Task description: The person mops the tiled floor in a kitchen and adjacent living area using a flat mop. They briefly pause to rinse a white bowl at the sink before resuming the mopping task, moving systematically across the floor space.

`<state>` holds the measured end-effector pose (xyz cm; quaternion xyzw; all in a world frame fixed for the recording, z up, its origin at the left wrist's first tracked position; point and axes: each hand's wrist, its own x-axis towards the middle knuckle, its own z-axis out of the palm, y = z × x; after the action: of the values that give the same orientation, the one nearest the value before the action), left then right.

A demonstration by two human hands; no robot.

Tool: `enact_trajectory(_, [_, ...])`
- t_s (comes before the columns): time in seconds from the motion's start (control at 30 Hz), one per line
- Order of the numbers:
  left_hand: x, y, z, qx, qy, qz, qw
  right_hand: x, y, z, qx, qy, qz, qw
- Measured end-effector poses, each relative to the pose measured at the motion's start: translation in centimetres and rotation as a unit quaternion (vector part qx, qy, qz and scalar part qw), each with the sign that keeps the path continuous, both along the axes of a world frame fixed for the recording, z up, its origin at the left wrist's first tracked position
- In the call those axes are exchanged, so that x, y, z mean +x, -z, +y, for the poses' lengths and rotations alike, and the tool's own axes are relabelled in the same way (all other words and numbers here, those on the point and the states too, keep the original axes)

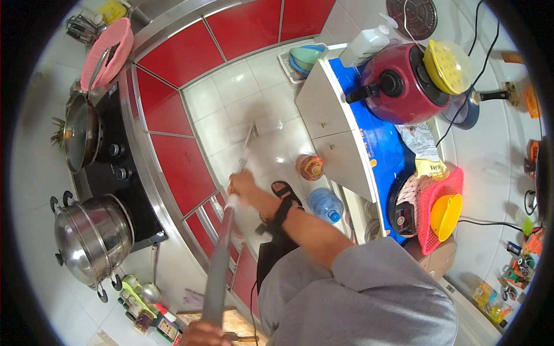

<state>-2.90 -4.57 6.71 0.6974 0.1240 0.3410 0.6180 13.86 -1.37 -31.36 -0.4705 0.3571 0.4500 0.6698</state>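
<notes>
A long grey-handled pole [217, 271] runs from the lower edge up to a motion-blurred flat head [255, 124] on the white tiled floor [219, 104], which looks like a mop. My left hand [203, 335] grips the pole at its lower end. Farther along, my right hand [245, 187] is closed round it, with a black band on that wrist. A sandaled foot [284, 190] shows beside my right arm. Right of the foot stand an orange-capped oil jug [309, 167] and a blue water bottle [326, 205].
Red cabinets [173, 166] and a hob [141, 210] with a steamer pot [92, 242] line the left. A white cabinet [326, 127] carries a red cooker [384, 98] on the right. Blue and green basins [309, 55] sit on the floor at the back.
</notes>
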Motion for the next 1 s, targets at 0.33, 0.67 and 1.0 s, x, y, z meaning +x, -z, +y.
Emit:
enact_trajectory(0.33, [1.9, 6.8, -3.0, 0.061, 0.192, -0.004, 0.98, 3.6, 7.9, -9.8, 0.101, 0.078, 0.018, 0.992])
enact_trajectory(0.67, [-4.4, 2.3, -3.4, 0.056, 0.43, -0.002, 0.901, -11.2, 7.7, -11.6, 0.244, 0.121, 0.077, 0.959])
enact_trajectory(1.0, [-12.4, -1.7, -5.9, 0.098, 0.292, 0.047, 0.95, -26.0, 3.3, -9.2, 0.188, 0.046, 0.166, 0.967])
